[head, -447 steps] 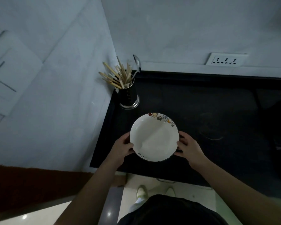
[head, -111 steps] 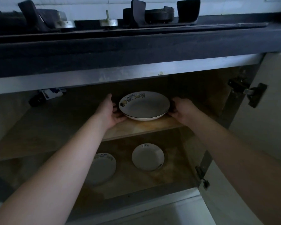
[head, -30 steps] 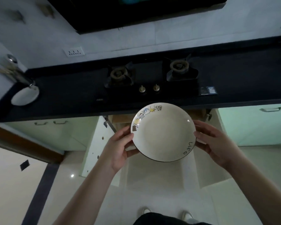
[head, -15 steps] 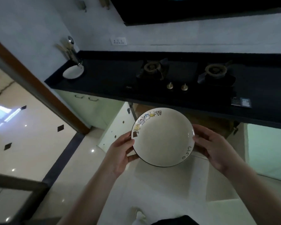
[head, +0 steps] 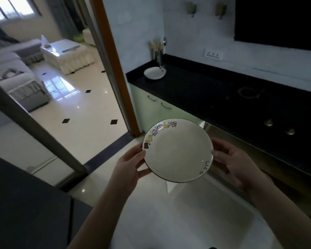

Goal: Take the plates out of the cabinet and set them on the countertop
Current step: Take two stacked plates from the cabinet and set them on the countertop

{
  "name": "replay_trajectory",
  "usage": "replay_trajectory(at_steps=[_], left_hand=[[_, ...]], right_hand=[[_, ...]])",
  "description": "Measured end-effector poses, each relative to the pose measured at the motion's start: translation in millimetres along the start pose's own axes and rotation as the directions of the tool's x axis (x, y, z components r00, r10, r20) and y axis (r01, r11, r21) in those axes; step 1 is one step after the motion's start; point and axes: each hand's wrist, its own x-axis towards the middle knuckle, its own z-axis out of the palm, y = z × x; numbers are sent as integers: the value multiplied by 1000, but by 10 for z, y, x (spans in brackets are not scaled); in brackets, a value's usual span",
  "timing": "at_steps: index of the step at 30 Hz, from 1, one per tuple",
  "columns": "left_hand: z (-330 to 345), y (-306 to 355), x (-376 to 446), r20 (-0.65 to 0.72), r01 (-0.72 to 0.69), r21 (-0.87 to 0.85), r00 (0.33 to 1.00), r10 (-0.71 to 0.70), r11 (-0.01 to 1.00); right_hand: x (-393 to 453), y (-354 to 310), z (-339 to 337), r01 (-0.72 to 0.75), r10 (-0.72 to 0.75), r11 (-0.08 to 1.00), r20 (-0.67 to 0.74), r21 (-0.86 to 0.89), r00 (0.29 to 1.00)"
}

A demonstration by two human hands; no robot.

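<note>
I hold a white plate (head: pixel 178 151) with small coloured pictures along its rim, level in front of me over the floor. My left hand (head: pixel 128 167) grips its left edge and my right hand (head: pixel 235 163) grips its right edge. A second white plate (head: pixel 154 73) lies on the far left end of the black countertop (head: pixel 196 87), beside a metal utensil holder (head: pixel 158 54). The cabinet is out of view.
A gas stove (head: pixel 248 93) with knobs sits in the countertop to the right. Pale green cabinet doors (head: pixel 156 106) run under the counter. A brown door frame (head: pixel 115 69) at left opens to a living room. A dark surface (head: pixel 25 203) fills the lower left.
My view has turned left along the counter, so the countertop plate and the doorway now appear nearer. The plate stays held in both hands at about the same height.
</note>
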Motion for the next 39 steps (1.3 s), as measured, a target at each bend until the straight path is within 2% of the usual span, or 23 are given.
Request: replay_trajectory(at_steps=[3, 10, 20, 29, 35, 39], left_hand=[[-392, 270, 105, -26, -50, 5, 998, 50, 999], [-932, 833, 419, -103, -59, 0, 993, 59, 998], [-847, 1433, 1304, -102, -57, -28, 993, 54, 998], [-758, 2179, 2053, -71, -131, -59, 989, 127, 990], [-1065, 2635, 2511, -18, -213, -55, 977, 212, 976], [-1413, 2962, 2988, -13, -240, 31, 971, 240, 970]], right_hand=[[282, -29, 476, 17, -14, 999, 57, -39, 998], [844, -64, 1231, 44, -35, 996, 123, -75, 992], [1825, -474, 1471, 109, -96, 991, 156, -76, 983], [2705, -1084, 1821, 146, -145, 989, 174, 6, 974], [3223, -1165, 2362, 164, -166, 986, 199, 26, 966], [3596, -1193, 2830, 174, -177, 984, 137, 35, 975]])
